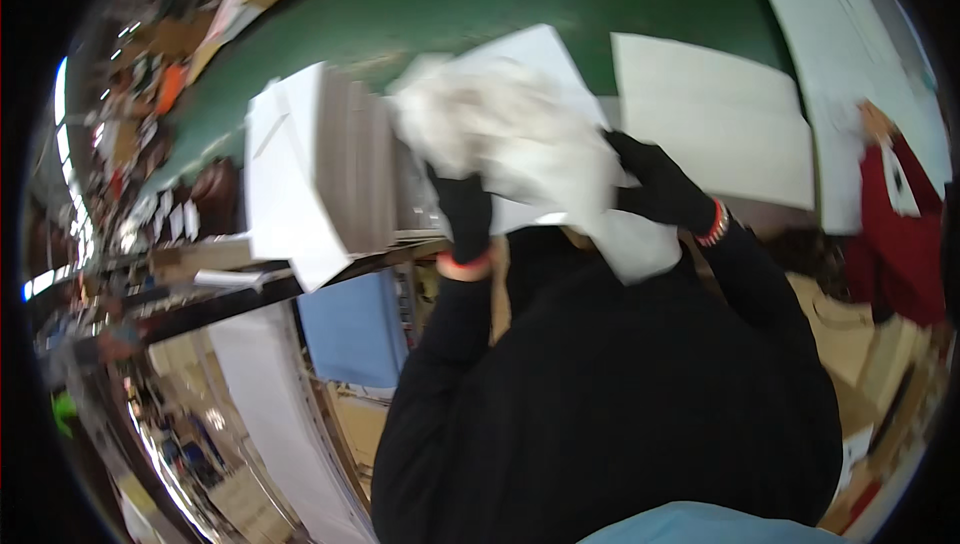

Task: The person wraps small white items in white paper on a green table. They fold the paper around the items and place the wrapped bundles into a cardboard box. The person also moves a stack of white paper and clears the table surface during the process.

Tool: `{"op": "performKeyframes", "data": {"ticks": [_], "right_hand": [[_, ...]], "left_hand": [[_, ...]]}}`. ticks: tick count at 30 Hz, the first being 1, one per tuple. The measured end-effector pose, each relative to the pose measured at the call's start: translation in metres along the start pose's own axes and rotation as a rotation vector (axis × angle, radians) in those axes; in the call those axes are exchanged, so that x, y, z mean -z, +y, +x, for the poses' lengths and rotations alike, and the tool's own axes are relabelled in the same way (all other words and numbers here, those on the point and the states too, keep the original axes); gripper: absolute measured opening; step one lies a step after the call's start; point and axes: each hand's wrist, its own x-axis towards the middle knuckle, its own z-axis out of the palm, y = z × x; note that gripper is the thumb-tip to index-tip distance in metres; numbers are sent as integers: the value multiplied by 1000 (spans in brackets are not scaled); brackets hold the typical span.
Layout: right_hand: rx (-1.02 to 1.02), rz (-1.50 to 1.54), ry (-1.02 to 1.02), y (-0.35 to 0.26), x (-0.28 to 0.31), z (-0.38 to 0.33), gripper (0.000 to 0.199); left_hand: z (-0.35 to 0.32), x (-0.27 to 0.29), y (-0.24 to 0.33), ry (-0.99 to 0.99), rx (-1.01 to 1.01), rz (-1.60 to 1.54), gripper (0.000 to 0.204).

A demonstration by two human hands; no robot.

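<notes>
A crumpled white sheet (540, 139), soft like cloth or thin paper and smeared by motion, hangs between my two black-gloved hands. My left hand (465, 212) is closed at its lower left side, with the fingertips partly hidden behind the folds. On the right edge my right hand (665, 184) pinches the same sheet, thumb and fingers on either side of it. One loose corner drapes down in front of my chest. Behind the sheet, flat white paper (540, 49) lies on the green table (420, 14).
Left of my hands stands a stack of grey boards (360, 164) with white sheets (280, 174) on it. A flat white board (715, 119) lies to the right. Beyond the table's right side is another person in red (905, 234). Blue material (352, 329) sits below the table edge.
</notes>
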Motion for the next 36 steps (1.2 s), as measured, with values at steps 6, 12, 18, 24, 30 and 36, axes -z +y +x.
{"op": "performKeyframes", "data": {"ticks": [6,12,18,24,30,36], "right_hand": [[322,74,189,-23,-24,29,53],[100,60,211,20,-18,48,27],[-18,-71,-65,134,-44,21,15],[66,-396,-121,135,-51,41,16],[98,-562,-79,143,-52,37,18],[423,-685,151,105,-54,25,15]], "left_hand": [[-22,-57,32,-303,64,-258,88],[11,0,-5,246,-296,408,38],[-39,3,-162,-56,-138,828,46],[-17,6,-131,-358,-94,1005,77],[12,-16,-113,-399,221,608,77],[2,-43,-116,-245,-345,1051,25]]}}
